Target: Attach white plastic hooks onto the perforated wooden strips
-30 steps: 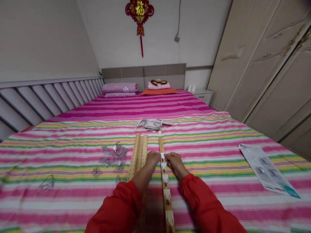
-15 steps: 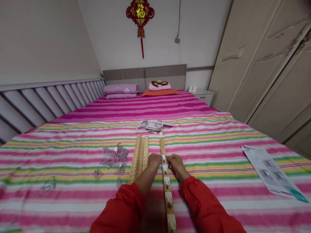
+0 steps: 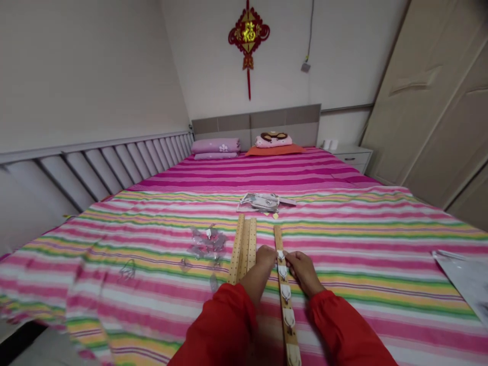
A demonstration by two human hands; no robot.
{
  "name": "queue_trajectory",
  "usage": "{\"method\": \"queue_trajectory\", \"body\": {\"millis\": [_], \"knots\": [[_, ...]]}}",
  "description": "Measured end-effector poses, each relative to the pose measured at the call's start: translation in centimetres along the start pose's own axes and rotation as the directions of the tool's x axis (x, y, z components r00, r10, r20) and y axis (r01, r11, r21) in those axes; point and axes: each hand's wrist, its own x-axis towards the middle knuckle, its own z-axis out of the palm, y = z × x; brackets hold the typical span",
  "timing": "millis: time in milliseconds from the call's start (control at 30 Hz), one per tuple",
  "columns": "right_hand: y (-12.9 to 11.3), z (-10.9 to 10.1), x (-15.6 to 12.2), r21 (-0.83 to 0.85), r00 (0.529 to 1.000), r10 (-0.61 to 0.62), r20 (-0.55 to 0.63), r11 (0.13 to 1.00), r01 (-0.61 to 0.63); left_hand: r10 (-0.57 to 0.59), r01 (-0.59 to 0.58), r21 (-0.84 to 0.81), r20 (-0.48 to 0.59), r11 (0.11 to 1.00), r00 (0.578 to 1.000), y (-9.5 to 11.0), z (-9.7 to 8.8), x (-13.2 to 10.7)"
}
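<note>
A narrow wooden strip point(image 3: 278, 235) lies lengthwise on the bed, with several white hooks point(image 3: 285, 293) in a row along it. At the farthest white hook point(image 3: 280, 254), my left hand point(image 3: 266, 257) closes its fingers on the left side. My right hand point(image 3: 302, 268) pinches the same hook from the right. Fingertips hide part of it, and whether it is fixed to the strip I cannot tell. Just left of my left hand lie wooden strips with rows of holes point(image 3: 242, 249), partly covered by my left forearm.
Small clear plastic packets point(image 3: 208, 243) lie scattered left of the strips. A thin wire-like loop point(image 3: 127, 269) is farther left. Plastic packaging point(image 3: 263, 202) sits beyond the strips, and a flat clear package point(image 3: 463, 279) at the right. Striped cloth point(image 3: 160, 300) covers the bed.
The view has swung left, so everything appears farther right. Both hands stay at the farthest hook on the strip, with little change in their grip.
</note>
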Motion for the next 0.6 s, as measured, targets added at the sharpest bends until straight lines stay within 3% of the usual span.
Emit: {"method": "queue_trajectory", "body": {"millis": [100,167,333,467,600], "knots": [[0.0,-0.5,-0.4,0.045,0.999,-0.010,0.034,0.999,0.008,-0.007,0.004,-0.049,-0.057,0.999,0.998,0.7,-1.3,-1.2],[0.0,-0.8,-0.4,0.066,0.998,-0.005,0.058,0.998,0.001,0.009,-0.016,-0.066,-0.105,0.998,0.994,0.9,-3.6,-1.6],[0.6,-0.9,0.0,0.040,0.998,-0.023,0.064,0.999,0.021,0.070,-0.072,0.006,-0.329,0.997,0.942,-0.2,-13.7,-1.3],[1.0,-0.8,0.2,-0.020,0.998,-0.021,0.066,1.000,0.022,-0.010,0.107,0.164,-0.507,0.981,0.862,-2.4,-20.7,-0.8],[1.2,-0.9,0.3,-0.061,0.998,-0.018,0.056,0.998,0.021,-0.100,0.325,0.290,-0.589,0.900,0.802,-3.9,-23.3,-0.3]]}}
